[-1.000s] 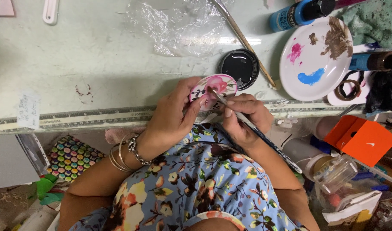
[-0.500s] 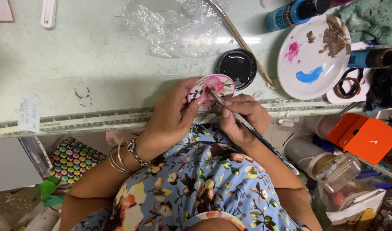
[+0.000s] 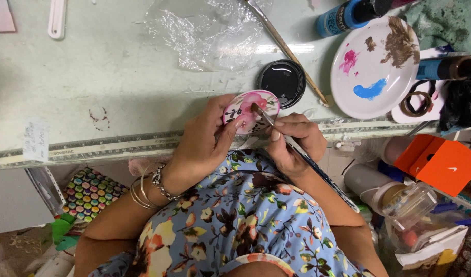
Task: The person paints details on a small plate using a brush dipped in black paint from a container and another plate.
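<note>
Pink flower painting covered a small round disc, which the left hand gripped at the near edge of the pale green table, fingers closed on its rim. The right hand had its fingers pinched together around a thin paintbrush, whose tip touched the disc's painted face. Just beyond lay a black lid, and to the right a white palette plate carrying pink, blue and brown paint.
</note>
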